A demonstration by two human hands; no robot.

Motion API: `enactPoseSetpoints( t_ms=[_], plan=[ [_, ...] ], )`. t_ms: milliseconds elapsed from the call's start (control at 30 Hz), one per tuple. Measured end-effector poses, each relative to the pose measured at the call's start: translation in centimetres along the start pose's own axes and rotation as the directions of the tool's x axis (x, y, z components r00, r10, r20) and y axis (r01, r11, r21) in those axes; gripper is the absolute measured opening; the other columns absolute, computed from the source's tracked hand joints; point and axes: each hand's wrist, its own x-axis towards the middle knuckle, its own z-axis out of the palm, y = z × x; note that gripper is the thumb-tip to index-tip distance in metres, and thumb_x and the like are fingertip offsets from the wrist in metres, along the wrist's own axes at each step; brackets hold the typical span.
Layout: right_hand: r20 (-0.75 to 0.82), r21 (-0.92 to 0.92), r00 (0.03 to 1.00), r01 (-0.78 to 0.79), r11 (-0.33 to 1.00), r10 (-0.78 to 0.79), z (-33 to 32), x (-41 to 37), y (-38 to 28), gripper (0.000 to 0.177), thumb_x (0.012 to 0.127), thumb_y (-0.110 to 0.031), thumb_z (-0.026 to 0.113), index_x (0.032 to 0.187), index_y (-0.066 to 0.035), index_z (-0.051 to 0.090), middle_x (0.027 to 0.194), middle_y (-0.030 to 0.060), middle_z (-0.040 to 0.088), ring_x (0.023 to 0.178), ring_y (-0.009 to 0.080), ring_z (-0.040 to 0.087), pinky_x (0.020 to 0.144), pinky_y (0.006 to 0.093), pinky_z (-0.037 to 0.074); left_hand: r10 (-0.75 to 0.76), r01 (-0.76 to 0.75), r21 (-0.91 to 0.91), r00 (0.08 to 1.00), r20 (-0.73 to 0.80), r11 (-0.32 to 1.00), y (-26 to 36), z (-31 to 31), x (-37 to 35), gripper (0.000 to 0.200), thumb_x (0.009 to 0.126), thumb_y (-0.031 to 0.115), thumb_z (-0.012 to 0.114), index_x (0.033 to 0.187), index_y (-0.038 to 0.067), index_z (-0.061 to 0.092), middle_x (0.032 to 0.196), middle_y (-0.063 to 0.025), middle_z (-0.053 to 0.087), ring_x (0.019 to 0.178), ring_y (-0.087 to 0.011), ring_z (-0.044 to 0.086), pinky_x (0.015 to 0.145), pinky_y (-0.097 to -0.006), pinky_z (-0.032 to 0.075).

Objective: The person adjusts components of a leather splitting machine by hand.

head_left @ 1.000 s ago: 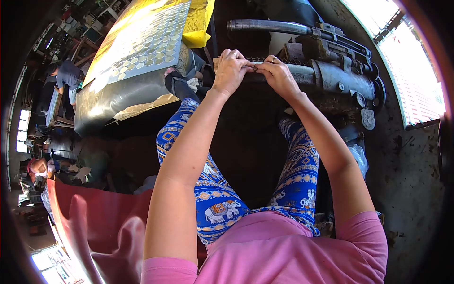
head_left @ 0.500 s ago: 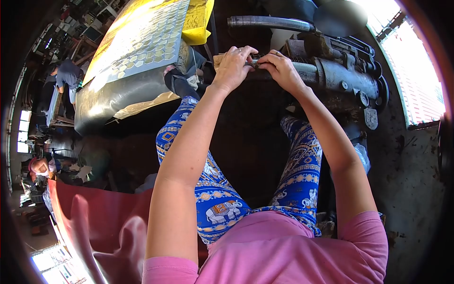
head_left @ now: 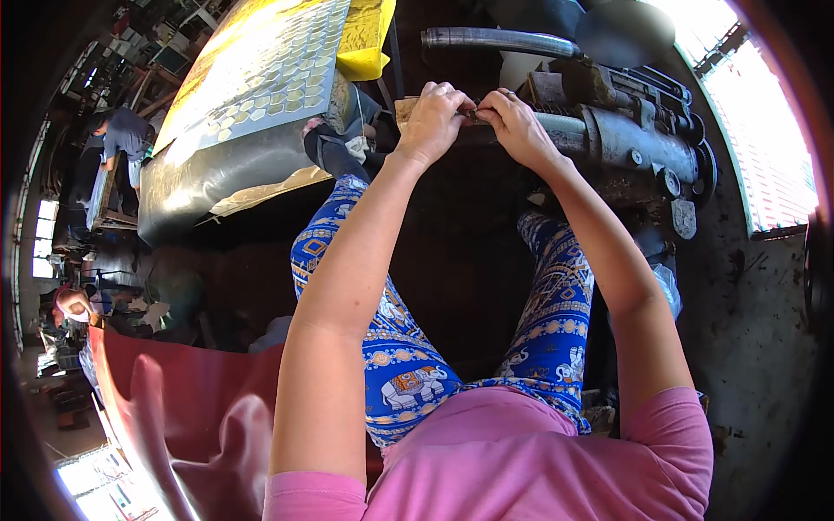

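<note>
My left hand (head_left: 433,122) and my right hand (head_left: 518,127) meet fingertip to fingertip over a small dark piece (head_left: 474,114) at the front of a grey, oily machine (head_left: 625,139). Both hands pinch that piece between thumb and fingers; its shape is too small to make out. A steel bar (head_left: 499,40) runs across the top of the machine just beyond my hands. My knees in blue patterned trousers (head_left: 395,356) spread below the machine.
To the left lies a board of small hexagonal tiles (head_left: 261,74) on a yellow sheet, over a dark padded mass (head_left: 208,178). A red sheet (head_left: 191,408) lies at lower left. A person (head_left: 122,139) bends over a bench far left. A bright window (head_left: 756,113) is at right.
Both hands have shifted slightly along the machine's front while staying pinched together; the left fingers, briefly lifted half a second ago, are curled down again. The view has tilted a little.
</note>
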Motion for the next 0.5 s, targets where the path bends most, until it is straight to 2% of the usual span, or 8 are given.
enactPoseSetpoints(
  t_ms=[200,300,433,500],
  plan=[
    [-0.012,-0.01,1.0,-0.013,1.0,0.013,0.1,-0.2,-0.2,0.008,0.088,-0.005,0.058,0.088,0.002,0.055,0.085,0.0177,0.059,0.087,0.0376,0.057,0.075,0.044,0.047,0.016,-0.015,-0.012,1.0,0.021,1.0,0.0,0.0,0.1,0.016,0.075,0.009,0.072,0.091,0.008,0.07,0.094,-0.008,0.063,0.098,-0.0283,0.055,0.089,-0.0381,0.046],
    [-0.011,0.008,1.0,-0.019,1.0,0.019,-0.2,-0.3,0.0,0.007,0.089,-0.005,0.057,0.088,0.002,0.056,0.086,0.0172,0.058,0.088,0.0369,0.057,0.075,0.0434,0.047,0.005,-0.002,-0.043,0.997,0.081,0.999,0.6,-0.3,0.1,0.015,0.076,0.005,0.071,0.09,0.004,0.072,0.097,-0.0112,0.062,0.101,-0.0289,0.053,0.092,-0.0377,0.046],
    [0.014,0.011,1.0,0.007,1.0,-0.008,-0.4,-0.3,0.1,0.01,0.089,-0.007,0.059,0.087,0.003,0.058,0.087,0.017,0.058,0.088,0.0365,0.057,0.076,0.0426,0.046,0.007,-0.007,-0.025,1.0,0.011,1.0,0.6,0.1,-0.3,0.017,0.074,0.006,0.073,0.091,0.004,0.073,0.096,-0.0107,0.062,0.101,-0.0289,0.053,0.092,-0.038,0.046],
    [0.03,0.04,0.998,-0.055,0.998,0.054,-0.6,-0.3,0.1,0.012,0.089,-0.008,0.059,0.087,0.003,0.058,0.087,0.0173,0.058,0.088,0.0366,0.057,0.077,0.0426,0.046,-0.009,0.008,-0.027,0.999,-0.033,1.0,1.0,-0.2,-0.4,0.019,0.073,0.006,0.075,0.091,0.004,0.073,0.096,-0.0101,0.062,0.1,-0.0288,0.053,0.092,-0.0383,0.046]
  ],
)
